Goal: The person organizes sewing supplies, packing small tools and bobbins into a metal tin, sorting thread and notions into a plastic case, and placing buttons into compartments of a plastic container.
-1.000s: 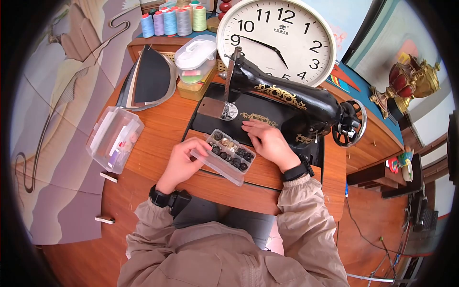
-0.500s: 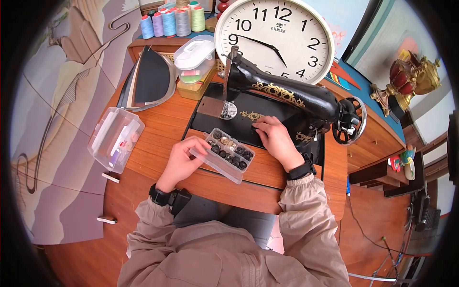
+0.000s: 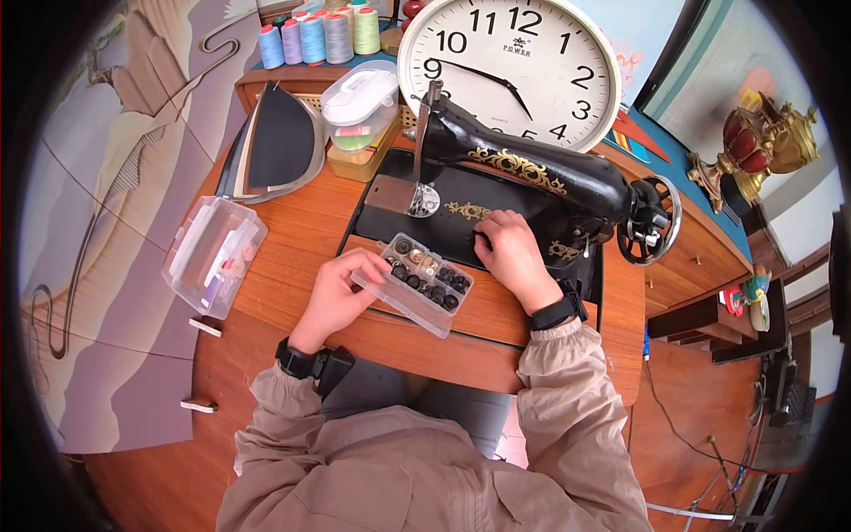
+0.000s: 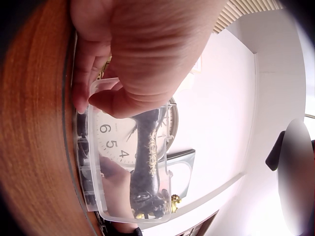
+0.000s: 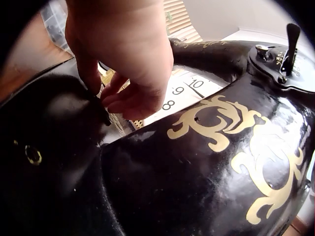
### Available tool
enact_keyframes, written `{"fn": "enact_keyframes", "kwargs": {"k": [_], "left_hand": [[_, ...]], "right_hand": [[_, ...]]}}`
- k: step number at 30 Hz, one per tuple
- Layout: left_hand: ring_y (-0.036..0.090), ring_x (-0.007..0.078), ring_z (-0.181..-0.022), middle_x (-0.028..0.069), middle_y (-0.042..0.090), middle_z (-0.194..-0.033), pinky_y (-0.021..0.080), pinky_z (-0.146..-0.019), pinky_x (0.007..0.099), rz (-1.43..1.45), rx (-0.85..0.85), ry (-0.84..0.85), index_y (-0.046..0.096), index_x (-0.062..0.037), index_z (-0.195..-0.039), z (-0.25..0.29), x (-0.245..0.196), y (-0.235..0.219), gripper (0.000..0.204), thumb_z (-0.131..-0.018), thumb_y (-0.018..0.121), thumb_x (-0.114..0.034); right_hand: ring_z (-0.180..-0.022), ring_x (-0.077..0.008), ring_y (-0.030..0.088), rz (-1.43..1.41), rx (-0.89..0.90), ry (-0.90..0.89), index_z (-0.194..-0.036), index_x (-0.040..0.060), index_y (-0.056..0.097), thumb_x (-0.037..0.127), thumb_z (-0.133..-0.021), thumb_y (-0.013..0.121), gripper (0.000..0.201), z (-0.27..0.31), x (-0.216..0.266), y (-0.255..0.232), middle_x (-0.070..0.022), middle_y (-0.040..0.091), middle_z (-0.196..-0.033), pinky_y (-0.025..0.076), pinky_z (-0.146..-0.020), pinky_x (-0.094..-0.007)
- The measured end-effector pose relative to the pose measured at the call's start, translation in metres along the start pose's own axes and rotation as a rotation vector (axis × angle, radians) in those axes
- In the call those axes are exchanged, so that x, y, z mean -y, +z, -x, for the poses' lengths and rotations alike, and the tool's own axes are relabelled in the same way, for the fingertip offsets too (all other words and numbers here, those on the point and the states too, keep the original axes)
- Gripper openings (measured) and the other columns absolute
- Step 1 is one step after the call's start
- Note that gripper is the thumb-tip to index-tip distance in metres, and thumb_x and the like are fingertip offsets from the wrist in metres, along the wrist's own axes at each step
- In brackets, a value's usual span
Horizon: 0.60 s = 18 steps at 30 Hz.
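Observation:
My left hand (image 3: 344,288) holds the raised clear lid (image 3: 409,310) of a small compartment box at its left end. In the left wrist view the thumb presses one face of the lid (image 4: 133,216), fingers behind it. Black and pale buttons (image 3: 440,294) fill the compartments. To the right of the box, my right hand (image 3: 514,255) is low over the bed of a black sewing machine (image 3: 519,164) with gold scrollwork. Its thumb and fingertips pinch a small black button (image 5: 104,117), mostly covered by the fingers.
A clear plastic box (image 3: 213,257) with small items stands at the table's left. Behind it are a semicircular holder (image 3: 282,146) and a lidded tub (image 3: 359,97) on a yellow box. A large wall clock (image 3: 567,66) leans behind the machine; thread spools (image 3: 312,43) line the back shelf.
My right hand has drawn back slightly to the right, its fingers going from extended over the machine bed to curled around the small black button. The left hand stays on the lid.

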<state>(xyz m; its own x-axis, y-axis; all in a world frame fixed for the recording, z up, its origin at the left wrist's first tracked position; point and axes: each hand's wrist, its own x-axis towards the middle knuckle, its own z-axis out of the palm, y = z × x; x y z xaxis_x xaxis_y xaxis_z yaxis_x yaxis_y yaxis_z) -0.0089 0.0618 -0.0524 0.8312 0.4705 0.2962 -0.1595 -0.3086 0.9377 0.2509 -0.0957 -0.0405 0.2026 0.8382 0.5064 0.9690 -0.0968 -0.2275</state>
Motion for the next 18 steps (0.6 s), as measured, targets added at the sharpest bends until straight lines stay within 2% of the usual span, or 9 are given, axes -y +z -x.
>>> {"fn": "enact_keyframes", "kwargs": {"k": [7, 18], "left_hand": [[0.064, 0.0145, -0.095, 0.0070, 0.069, -0.105, 0.050, -0.082, 0.0267, 0.007, 0.004, -0.002, 0.061, -0.0016, -0.081, -0.0003, -0.0003, -0.0006, 0.012, -0.080, 0.066, 0.009], [0.065, 0.0155, -0.098, 0.0076, 0.069, -0.105, 0.051, -0.084, 0.0278, -0.005, 0.002, -0.005, 0.061, -0.0015, -0.081, -0.0001, 0.0009, -0.0005, 0.012, -0.081, 0.065, 0.009]], "right_hand": [[-0.093, -0.0342, 0.060, 0.027, -0.005, 0.038, -0.088, 0.0007, 0.069, 0.004, -0.077, 0.069, 0.012, 0.0004, -0.0013, 0.0046, -0.0142, 0.065, -0.092, 0.047, -0.089, -0.0424], [-0.095, -0.0329, 0.060, -0.191, 0.003, 0.153, -0.092, 0.0021, 0.066, 0.002, -0.075, 0.072, 0.018, 0.0006, -0.0037, 0.0043, -0.0127, 0.065, -0.091, 0.045, -0.090, -0.0413]]}}
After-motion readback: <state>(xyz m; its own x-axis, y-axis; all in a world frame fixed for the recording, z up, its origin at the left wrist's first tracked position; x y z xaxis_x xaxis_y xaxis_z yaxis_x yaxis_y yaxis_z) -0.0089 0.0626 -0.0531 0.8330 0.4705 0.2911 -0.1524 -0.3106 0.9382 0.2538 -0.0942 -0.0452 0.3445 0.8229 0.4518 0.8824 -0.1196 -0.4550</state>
